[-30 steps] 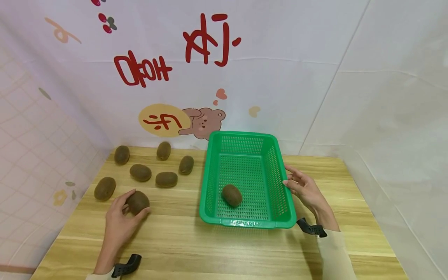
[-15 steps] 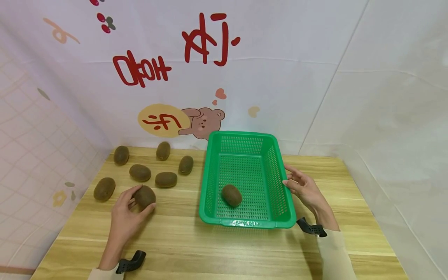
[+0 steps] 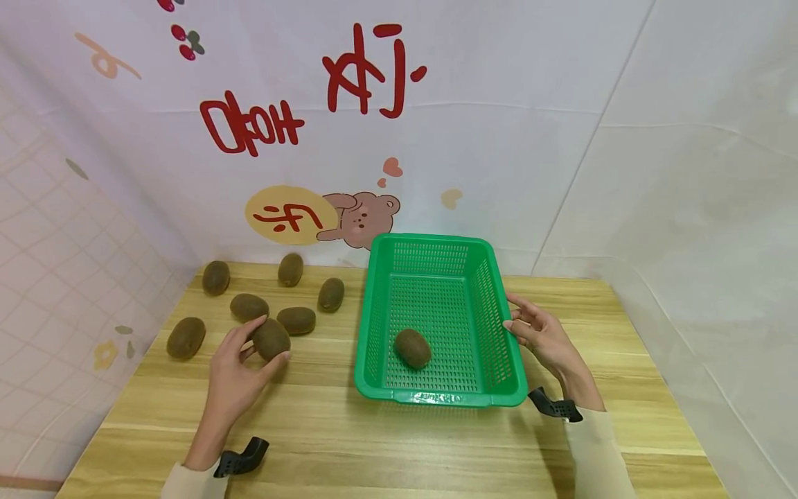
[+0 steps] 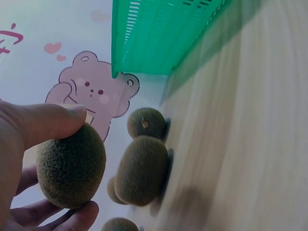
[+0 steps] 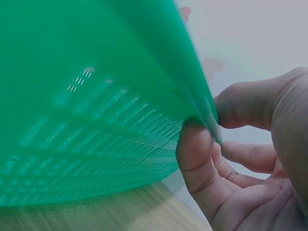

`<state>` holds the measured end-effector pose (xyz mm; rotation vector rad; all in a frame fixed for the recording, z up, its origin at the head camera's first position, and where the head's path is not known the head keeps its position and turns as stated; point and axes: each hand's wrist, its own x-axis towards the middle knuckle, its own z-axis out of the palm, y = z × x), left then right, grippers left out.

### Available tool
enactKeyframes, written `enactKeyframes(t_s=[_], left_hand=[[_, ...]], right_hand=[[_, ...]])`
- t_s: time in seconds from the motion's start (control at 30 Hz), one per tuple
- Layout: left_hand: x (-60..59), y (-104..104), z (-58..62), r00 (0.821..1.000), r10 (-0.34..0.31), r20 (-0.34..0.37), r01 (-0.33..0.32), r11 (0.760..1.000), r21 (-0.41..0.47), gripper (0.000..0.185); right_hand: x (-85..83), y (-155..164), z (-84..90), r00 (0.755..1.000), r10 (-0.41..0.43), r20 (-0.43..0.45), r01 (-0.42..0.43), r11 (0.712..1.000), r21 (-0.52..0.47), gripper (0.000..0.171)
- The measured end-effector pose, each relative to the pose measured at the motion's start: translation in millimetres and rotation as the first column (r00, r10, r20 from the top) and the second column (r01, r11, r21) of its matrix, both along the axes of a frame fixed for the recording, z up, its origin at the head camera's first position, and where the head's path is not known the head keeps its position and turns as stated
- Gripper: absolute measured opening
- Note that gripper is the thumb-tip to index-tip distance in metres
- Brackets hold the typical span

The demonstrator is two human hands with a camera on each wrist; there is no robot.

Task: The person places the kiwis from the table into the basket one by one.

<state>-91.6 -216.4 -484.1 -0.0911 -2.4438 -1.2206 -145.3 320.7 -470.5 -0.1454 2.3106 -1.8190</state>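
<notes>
My left hand (image 3: 233, 378) holds a brown kiwi (image 3: 272, 341) between thumb and fingers. In the left wrist view this kiwi (image 4: 71, 166) hangs away from the tabletop, its fuzzy side facing the camera. On the right, my right hand (image 3: 545, 339) pinches the side rim of a green plastic basket (image 3: 441, 398). The right wrist view has the thumb (image 5: 195, 149) against the basket wall and another finger on the rim's other side. One kiwi (image 3: 413, 348) lies inside the basket, near its front left.
Several loose kiwis lie at the left of the wooden table (image 3: 399, 457), among them one (image 3: 186, 338) at the far left, one (image 3: 296, 320) close behind the held kiwi and one (image 3: 331, 294) nearest the basket. A printed white curtain (image 3: 499, 104) hangs behind the table.
My left hand has carried the kiwi up off the table, rightward and away from me, towards the other kiwis. The right hand and the basket stay in place.
</notes>
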Motion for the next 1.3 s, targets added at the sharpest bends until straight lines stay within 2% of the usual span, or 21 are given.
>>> enactKeyframes(t_s=[0.67, 1.0, 1.3], left_hand=[[-21.1, 26.1, 28.6, 0.996, -0.088, -0.004, 0.089, 0.994, 0.060, 0.072], [-30.4, 39.2, 41.4, 0.994, -0.107, -0.001, 0.106, 0.989, 0.100, 0.072], [-37.5, 49.4, 52.0, 0.986, -0.164, -0.014, 0.165, 0.977, 0.136, 0.070]], right_hand=[[-1.1, -0.3, 0.7, 1.000, -0.002, 0.014, 0.002, 1.000, -0.022, 0.069], [-1.1, 0.2, -0.8, 1.000, -0.005, 0.016, 0.005, 1.000, -0.031, 0.068], [-0.1, -0.6, 0.2, 1.000, 0.000, 0.011, 0.001, 0.998, -0.060, 0.068]])
